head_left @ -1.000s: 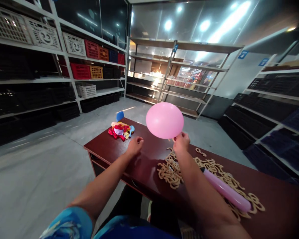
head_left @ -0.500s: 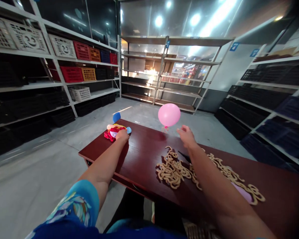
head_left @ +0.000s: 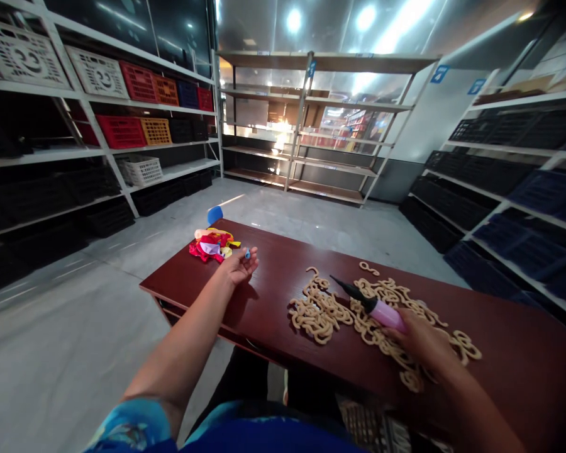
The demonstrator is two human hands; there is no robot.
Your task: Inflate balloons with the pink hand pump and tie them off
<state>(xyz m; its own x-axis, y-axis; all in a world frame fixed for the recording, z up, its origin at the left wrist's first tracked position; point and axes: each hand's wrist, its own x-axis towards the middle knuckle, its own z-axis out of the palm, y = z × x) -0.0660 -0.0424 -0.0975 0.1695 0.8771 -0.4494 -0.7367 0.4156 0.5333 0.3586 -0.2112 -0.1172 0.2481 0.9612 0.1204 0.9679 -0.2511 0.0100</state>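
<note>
My left hand [head_left: 238,265] rests on the dark red table [head_left: 283,296], pinching a small blue uninflated balloon [head_left: 247,253] beside a heap of coloured balloons [head_left: 210,244]. My right hand [head_left: 417,343] closes around the pink body of a balloon hand pump [head_left: 375,306], whose black nozzle points to the left. The pump lies on a spread of tan curly plastic clips [head_left: 321,311]. No inflated balloon is in view.
Metal shelving with crates [head_left: 122,129] lines the left wall, dark bins [head_left: 500,189] fill the shelves on the right, and bare racks [head_left: 311,126] stand at the back. Grey concrete floor [head_left: 51,327] surrounds the table. A blue balloon [head_left: 214,215] sits at the table's far corner.
The pink inflated balloon left my right hand, floated away and is gone from view. My right hand dropped back onto the pump. My left hand picked a blue balloon from the heap.
</note>
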